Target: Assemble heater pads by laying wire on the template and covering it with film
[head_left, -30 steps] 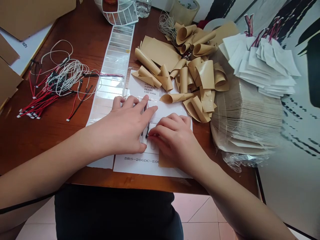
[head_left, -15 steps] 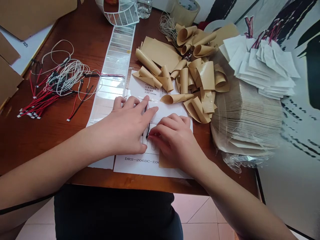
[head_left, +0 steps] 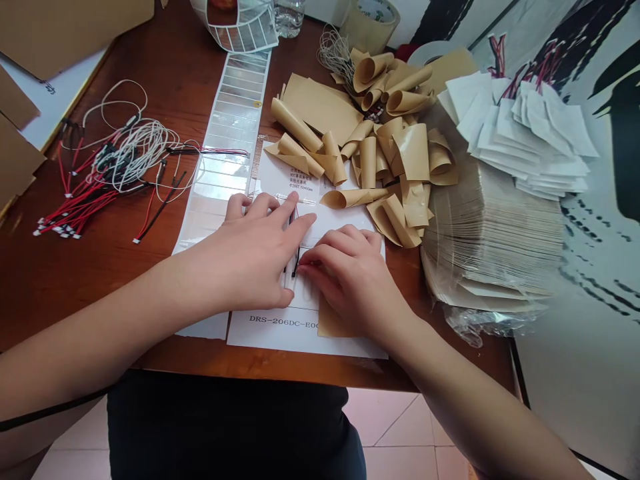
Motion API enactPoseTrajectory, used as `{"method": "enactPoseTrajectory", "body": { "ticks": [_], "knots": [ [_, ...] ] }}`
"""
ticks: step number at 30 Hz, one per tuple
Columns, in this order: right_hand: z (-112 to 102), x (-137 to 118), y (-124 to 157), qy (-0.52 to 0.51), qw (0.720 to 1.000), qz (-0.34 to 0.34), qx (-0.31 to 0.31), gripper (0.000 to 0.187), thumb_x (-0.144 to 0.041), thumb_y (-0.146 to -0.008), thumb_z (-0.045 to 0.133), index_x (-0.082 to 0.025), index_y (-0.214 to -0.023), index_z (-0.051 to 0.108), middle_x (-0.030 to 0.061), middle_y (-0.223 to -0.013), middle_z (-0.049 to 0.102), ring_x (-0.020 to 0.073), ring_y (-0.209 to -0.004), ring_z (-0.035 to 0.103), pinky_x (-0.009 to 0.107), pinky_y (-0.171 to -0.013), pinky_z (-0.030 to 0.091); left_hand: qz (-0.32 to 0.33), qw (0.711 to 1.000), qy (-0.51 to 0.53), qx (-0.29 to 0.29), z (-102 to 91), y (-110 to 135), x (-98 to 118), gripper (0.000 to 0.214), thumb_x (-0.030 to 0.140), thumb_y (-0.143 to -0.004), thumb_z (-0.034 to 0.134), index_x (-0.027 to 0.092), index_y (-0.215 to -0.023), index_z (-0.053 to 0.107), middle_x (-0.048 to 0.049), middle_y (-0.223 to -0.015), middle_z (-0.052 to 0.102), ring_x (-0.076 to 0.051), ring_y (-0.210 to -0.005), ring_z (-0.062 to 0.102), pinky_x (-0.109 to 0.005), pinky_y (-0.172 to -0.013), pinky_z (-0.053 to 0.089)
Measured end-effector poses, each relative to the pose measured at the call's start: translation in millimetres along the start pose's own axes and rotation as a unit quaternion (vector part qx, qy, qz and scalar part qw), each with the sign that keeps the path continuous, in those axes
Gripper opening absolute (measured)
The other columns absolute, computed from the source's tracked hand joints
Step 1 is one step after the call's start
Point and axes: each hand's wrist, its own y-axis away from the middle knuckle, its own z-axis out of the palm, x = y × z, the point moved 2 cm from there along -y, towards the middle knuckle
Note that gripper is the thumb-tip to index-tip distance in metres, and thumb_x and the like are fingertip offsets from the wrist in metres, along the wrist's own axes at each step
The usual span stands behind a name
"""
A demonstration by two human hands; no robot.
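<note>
My left hand [head_left: 255, 257] lies flat with fingers stretched out, pressing on a white sheet [head_left: 285, 328] printed "DRS-206DC" at the table's front edge. A thin black and red wire [head_left: 295, 257] runs between my two hands. My right hand [head_left: 350, 273] is curled, its fingertips pressed down beside the wire on a small white piece. A tan backing paper [head_left: 330, 325] shows from under my right wrist.
Curled tan backing papers [head_left: 380, 153] are heaped behind the hands. A stack of sheets [head_left: 495, 233] with white pieces [head_left: 525, 133] stands at the right. A strip of silver labels [head_left: 227, 143] runs back to a roll; a bundle of wires [head_left: 115, 167] lies left. A tape roll [head_left: 370, 20] stands at the back.
My right hand's fingertips have shifted slightly along the wire. The left hand has stayed put.
</note>
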Motion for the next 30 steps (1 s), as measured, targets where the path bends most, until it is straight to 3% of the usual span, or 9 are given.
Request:
{"method": "enactPoseTrajectory", "body": {
  "ticks": [21, 26, 30],
  "knots": [
    [0.5, 2.4, -3.1, -0.054, 0.998, 0.042, -0.002, 0.008, -0.025, -0.096, 0.066, -0.023, -0.089, 0.071, 0.0025, -0.087, 0.069, 0.0211, -0.087, 0.056, 0.038, -0.08, 0.032, 0.013, 0.999, 0.011, -0.03, -4.7, 0.8, -4.2, 0.089, 0.053, -0.083, 0.06, 0.019, -0.16, 0.031, -0.0217, -0.172, 0.016, -0.048, -0.146, 0.03, -0.066, -0.112, 0.028],
    [-0.3, 2.8, -4.0, -0.079, 0.995, 0.052, -0.006, 0.008, -0.023, -0.095, 0.066, -0.023, -0.089, 0.072, 0.0016, -0.086, 0.07, 0.0204, -0.087, 0.057, 0.038, -0.08, 0.032, -0.002, 1.0, 0.009, 0.006, -3.1, 0.1, -0.3, 0.08, 0.048, -0.089, 0.05, 0.013, -0.159, 0.033, -0.0224, -0.17, 0.025, -0.047, -0.143, 0.035, -0.065, -0.109, 0.032],
    [-2.5, 2.9, -5.3, -0.108, 0.993, 0.054, -0.008, 0.014, -0.023, -0.099, 0.061, -0.025, -0.094, 0.073, 0.002, -0.089, 0.073, 0.0207, -0.089, 0.059, 0.038, -0.08, 0.034, -0.02, 0.999, 0.003, 0.038, -1.6, -0.3, 3.2, 0.08, 0.042, -0.089, 0.053, 0.011, -0.16, 0.031, -0.022, -0.169, 0.029, -0.045, -0.14, 0.04, -0.065, -0.108, 0.031]
  ]
}}
